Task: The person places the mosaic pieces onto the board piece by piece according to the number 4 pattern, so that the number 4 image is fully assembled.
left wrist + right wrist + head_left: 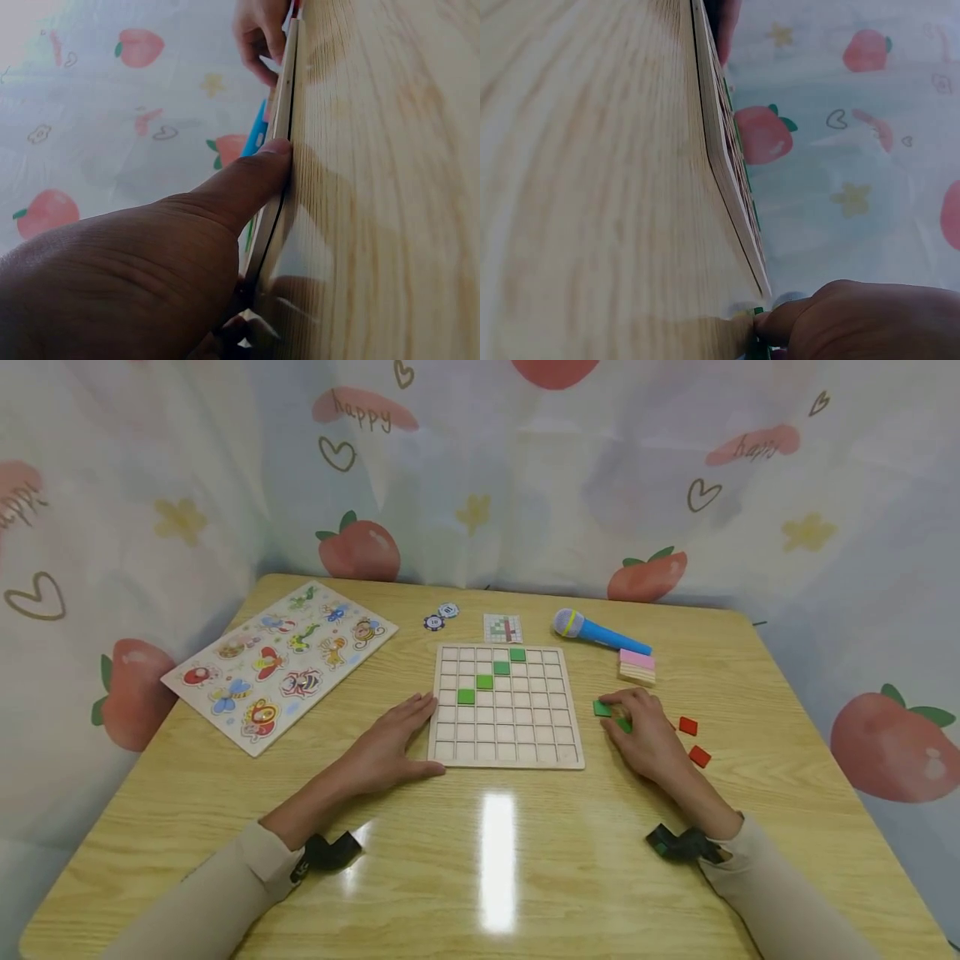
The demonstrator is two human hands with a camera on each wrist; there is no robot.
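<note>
A square wooden grid board [510, 739] lies flat in the middle of the table, with several green tiles in a diagonal row of its cells, one of them a green tile [484, 682]. My left hand [386, 743] rests at the board's left side, fingers along the edge and thumb [259, 161] at the near corner. To the right of the board, my right hand [641, 735] reaches down over loose green tiles. Its fingertips are right at a green tile [602, 708], and I cannot tell whether they pinch one. Red tiles [700, 756] lie beside this hand.
Behind the board lies a small pattern card [502, 628], with two poker chips [434, 622] to its left. A blue toy microphone [607, 635] and a pink-topped block stack [637, 667] stand at the back right. An insect puzzle board [279, 664] covers the left.
</note>
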